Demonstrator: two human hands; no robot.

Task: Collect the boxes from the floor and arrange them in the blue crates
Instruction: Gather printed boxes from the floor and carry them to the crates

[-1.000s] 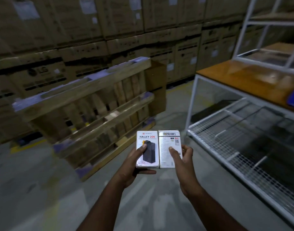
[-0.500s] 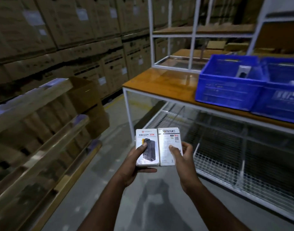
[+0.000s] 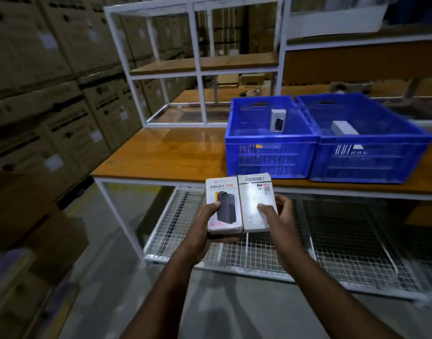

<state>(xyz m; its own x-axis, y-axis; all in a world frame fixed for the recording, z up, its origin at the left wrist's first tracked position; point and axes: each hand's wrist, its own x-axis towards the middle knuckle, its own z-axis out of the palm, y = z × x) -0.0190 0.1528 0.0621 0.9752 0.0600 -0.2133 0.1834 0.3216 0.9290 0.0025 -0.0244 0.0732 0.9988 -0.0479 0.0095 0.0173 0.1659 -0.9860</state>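
Racking with a wooden worktop (image 3: 161, 152) has come fully into view where a pallet was faced a second ago. On it, two blue crates (image 3: 271, 152) (image 3: 371, 155) are seen, each already holding a box. Before it, two power-bank boxes (image 3: 223, 204) (image 3: 255, 204) are still gripped side by side, left hand (image 3: 205, 223) and right hand (image 3: 277, 216) clamped on one each, so placement is judged next.

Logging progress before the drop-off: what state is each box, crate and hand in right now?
Left hand: grips the white box printed HALLEY 20K, front face up.
Right hand: grips the white box printed PORTRONICS, back face up, touching the first.
Left blue plastic crate: on the wooden tabletop, holds a small white box standing up.
Right blue plastic crate: beside it, holds a white box lying down.
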